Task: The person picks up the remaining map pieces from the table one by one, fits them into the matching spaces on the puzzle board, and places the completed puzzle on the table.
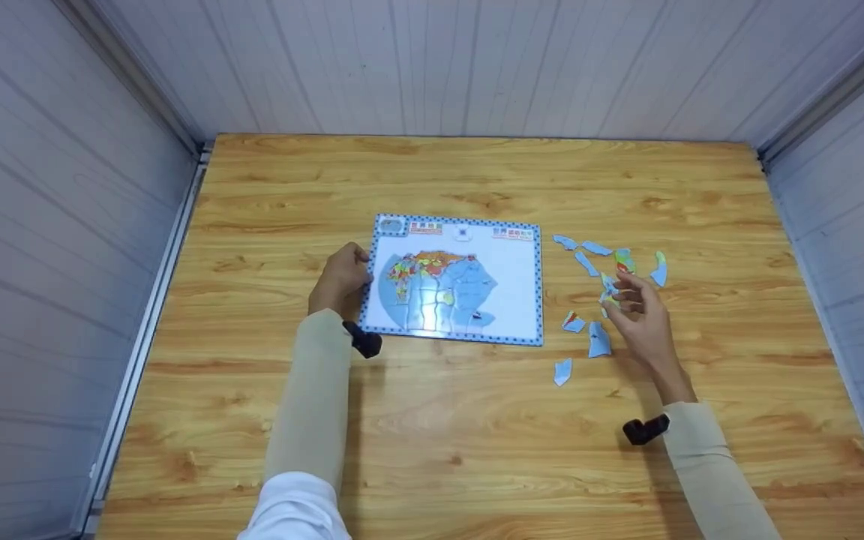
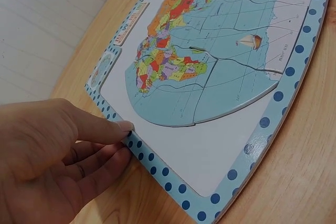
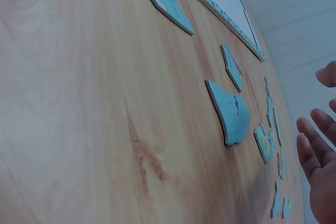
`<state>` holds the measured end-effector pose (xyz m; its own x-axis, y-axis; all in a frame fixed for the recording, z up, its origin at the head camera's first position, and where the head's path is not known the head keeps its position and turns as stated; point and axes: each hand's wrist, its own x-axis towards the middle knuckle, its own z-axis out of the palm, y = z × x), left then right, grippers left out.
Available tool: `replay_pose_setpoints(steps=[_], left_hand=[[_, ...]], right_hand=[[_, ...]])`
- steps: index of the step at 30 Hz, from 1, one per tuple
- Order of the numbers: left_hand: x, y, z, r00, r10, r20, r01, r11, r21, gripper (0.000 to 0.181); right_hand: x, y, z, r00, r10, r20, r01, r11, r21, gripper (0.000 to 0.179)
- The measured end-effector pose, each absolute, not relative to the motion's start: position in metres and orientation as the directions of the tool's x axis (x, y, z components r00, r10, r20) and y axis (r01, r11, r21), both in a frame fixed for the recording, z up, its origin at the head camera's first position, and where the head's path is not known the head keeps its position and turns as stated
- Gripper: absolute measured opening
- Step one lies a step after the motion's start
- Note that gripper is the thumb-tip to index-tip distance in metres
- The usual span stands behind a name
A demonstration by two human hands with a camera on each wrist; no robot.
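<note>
A world-map puzzle board [image 1: 511, 300] lies flat on the table, its dotted border partly framing joined map pieces [image 2: 173, 103]. My left hand [image 1: 343, 276] holds the board's left edge, thumb on the border and the other fingers bent at its side, as the left wrist view shows. To the right of the board, my right hand [image 1: 643, 315] hovers over loose puzzle pieces, fingers slightly bent and apart. Nothing shows between its fingertips in the right wrist view. Beneath it, a yellow-and-blue piece [image 3: 265, 144] is partly covered in the head view.
Several loose pieces are scattered right of the board, among them a blue piece [image 1: 598, 340], a red-striped piece [image 1: 573, 322] and a curved piece [image 1: 659, 270]. One piece [image 1: 563, 372] lies nearest the front. Pale panel walls [image 1: 432, 67] enclose the wooden table [image 1: 447, 450].
</note>
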<state>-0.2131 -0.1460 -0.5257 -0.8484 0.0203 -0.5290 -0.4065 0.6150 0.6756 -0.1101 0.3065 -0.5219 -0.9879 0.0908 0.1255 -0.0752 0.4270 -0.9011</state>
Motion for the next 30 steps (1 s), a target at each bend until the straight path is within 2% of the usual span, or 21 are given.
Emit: replay_pose_setpoints(steps=[13,23,30], left_hand=[[-0.213,-0.144,-0.521,-0.829,0.011,-0.560,-0.450,0.582,0.677,0.030],[-0.216,-0.145,-0.527,-0.827,0.004,-0.563,-0.460,0.571,0.680,0.029],[-0.217,-0.145,-0.529,-0.823,-0.009,-0.569,-0.465,0.587,0.663,0.029]], right_hand=[[-0.098,0.311,-0.534,-0.992,0.123,-0.028,0.064,0.296,-0.953,0.056],[-0.097,0.321,-0.563,-0.988,0.145,-0.045,0.092,0.338,-0.937,0.059],[-0.091,0.314,-0.553,-0.982,0.157,-0.100,0.156,0.400,-0.903,0.060]])
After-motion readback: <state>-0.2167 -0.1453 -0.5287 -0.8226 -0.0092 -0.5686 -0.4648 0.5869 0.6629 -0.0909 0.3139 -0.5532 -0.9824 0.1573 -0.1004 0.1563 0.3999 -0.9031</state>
